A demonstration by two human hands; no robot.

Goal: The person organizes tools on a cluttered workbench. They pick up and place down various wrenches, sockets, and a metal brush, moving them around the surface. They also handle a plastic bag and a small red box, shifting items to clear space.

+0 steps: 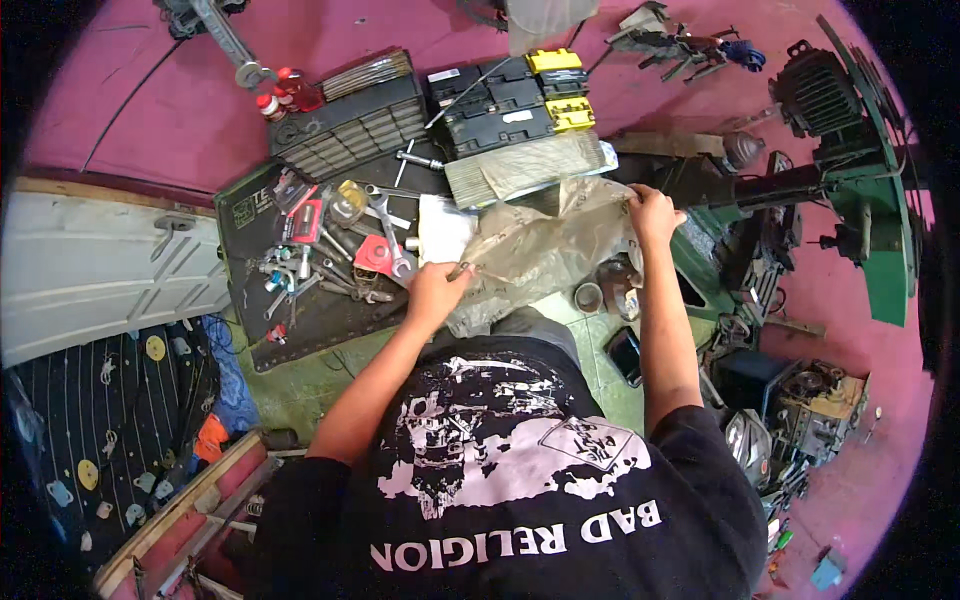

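Observation:
A crumpled, translucent brownish plastic bag [560, 240] is stretched out between my two hands. My left hand [437, 293] pinches its left edge, and my right hand [655, 213] is closed on its upper right corner. Behind the bag lies a flat pack of thin grey rods [520, 172], its front partly covered by the plastic. A white sheet of paper [446, 228] sits just beyond my left hand. Left of it, a combination wrench [388, 235] rests beside a red card package [374, 254].
The dark bench mat [290, 345] carries several sockets and loose tools. Black cases with yellow parts [510, 100] and a black slotted organizer [365, 125] stand at the back. A green drill press [885, 220] is at right. A phone [624, 356] lies on the green floor.

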